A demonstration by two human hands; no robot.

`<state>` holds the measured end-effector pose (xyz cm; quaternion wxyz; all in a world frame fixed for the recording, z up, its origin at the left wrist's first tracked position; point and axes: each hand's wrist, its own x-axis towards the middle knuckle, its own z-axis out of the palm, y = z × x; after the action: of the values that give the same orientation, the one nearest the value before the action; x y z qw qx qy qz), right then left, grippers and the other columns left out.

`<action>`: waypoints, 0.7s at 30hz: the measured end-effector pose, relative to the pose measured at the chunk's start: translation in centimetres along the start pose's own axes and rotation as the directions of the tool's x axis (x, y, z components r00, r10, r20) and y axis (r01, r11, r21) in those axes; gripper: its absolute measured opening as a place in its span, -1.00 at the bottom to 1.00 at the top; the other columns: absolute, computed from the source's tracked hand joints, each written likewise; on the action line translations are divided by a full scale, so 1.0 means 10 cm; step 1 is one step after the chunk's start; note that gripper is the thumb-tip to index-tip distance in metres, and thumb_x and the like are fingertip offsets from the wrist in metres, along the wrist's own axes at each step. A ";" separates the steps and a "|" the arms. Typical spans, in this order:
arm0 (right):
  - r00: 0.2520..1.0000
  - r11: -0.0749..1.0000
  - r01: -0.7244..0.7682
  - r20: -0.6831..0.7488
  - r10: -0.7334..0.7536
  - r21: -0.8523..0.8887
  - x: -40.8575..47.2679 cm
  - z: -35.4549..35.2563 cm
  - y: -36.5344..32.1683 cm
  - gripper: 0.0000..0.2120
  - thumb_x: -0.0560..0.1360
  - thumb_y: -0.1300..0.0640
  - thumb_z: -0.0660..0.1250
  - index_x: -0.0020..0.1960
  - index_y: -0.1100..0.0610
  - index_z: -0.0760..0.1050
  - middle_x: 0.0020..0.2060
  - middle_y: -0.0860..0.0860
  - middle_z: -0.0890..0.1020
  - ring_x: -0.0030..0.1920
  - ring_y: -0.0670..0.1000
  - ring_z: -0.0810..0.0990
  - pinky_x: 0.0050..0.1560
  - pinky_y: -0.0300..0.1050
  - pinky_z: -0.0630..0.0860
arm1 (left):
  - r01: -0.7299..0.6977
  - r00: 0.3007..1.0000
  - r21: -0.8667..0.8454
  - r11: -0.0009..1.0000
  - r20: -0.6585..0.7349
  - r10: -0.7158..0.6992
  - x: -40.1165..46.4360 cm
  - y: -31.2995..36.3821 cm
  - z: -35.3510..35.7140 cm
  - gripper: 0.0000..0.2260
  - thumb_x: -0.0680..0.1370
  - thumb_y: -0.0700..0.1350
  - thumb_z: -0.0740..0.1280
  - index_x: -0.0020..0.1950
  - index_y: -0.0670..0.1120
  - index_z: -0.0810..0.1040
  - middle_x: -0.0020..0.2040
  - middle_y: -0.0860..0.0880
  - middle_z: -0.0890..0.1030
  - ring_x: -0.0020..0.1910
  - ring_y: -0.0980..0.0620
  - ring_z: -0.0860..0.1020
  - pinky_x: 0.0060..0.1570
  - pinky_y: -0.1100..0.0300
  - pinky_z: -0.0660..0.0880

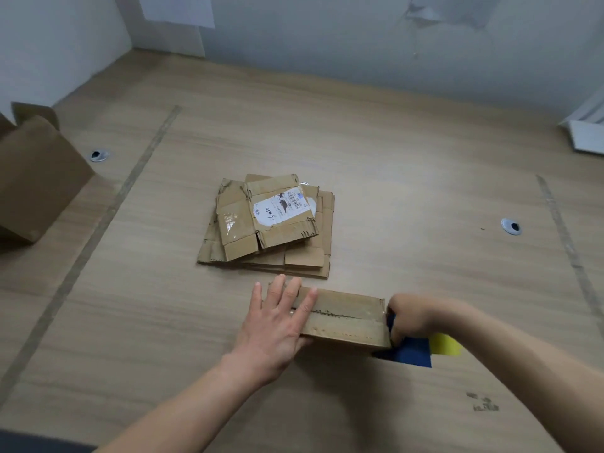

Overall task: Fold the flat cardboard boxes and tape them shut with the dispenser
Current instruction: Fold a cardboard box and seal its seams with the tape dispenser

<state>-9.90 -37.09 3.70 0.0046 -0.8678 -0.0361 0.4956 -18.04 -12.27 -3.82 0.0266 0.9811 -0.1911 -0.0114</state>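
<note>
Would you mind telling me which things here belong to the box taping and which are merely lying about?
Part of the job:
folded box, pressed by the left hand
tape dispenser, gripped by the right hand
stack of flat boxes

Lying about:
large open carton
white object at the right edge
papers on the wall

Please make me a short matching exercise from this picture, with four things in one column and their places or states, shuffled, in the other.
Things:
1. left hand
2. right hand
3. stack of flat boxes
4. large open box

Places or states:
A. at the table's far left edge
B. pressing flat on the folded box
C. in the middle of the table, a shipping label on top
D. gripping the blue tape dispenser at the folded box's right end

Pairs: 1-B, 2-D, 3-C, 4-A
</note>
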 end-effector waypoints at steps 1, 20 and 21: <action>1.000 0.998 -0.018 -0.006 0.019 0.057 -0.02 0.03 0.07 -0.64 0.40 0.03 0.53 0.13 0.08 0.55 0.03 0.01 0.63 0.01 0.04 0.60 -0.04 -0.11 0.52 | 0.006 1.000 0.003 1.000 0.003 -0.006 0.00 0.00 0.01 -0.15 0.34 0.31 0.46 0.51 -0.02 0.27 0.37 -0.17 0.41 0.37 -0.26 0.32 0.22 -0.35 0.39; 0.933 0.607 0.323 -0.353 -0.075 0.726 -1.27 -0.17 0.70 -0.58 0.39 0.11 0.56 0.23 -0.05 0.63 0.07 0.08 0.73 0.10 0.18 0.69 0.25 0.23 0.55 | 0.278 0.923 -0.287 0.917 0.343 -0.173 -0.15 0.55 -0.50 -0.04 0.36 0.52 0.20 0.56 0.09 -0.12 0.31 -0.01 0.21 0.24 -0.09 0.42 0.16 0.00 0.43; 0.927 0.590 0.345 -0.361 -0.096 0.730 -1.30 -0.17 0.65 -0.54 0.33 0.06 0.56 0.23 -0.05 0.64 0.08 0.09 0.72 0.10 0.19 0.69 0.25 0.23 0.55 | 0.222 0.965 -0.363 0.905 0.217 -0.150 -0.14 0.51 -0.47 -0.15 0.42 0.45 0.19 0.55 0.07 0.01 0.29 0.00 0.26 0.23 -0.06 0.42 0.15 0.04 0.45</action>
<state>-14.66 -44.45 15.46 0.4488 -0.8283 0.0758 0.3268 -21.13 -16.21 1.20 0.1995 0.9653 -0.0918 -0.1415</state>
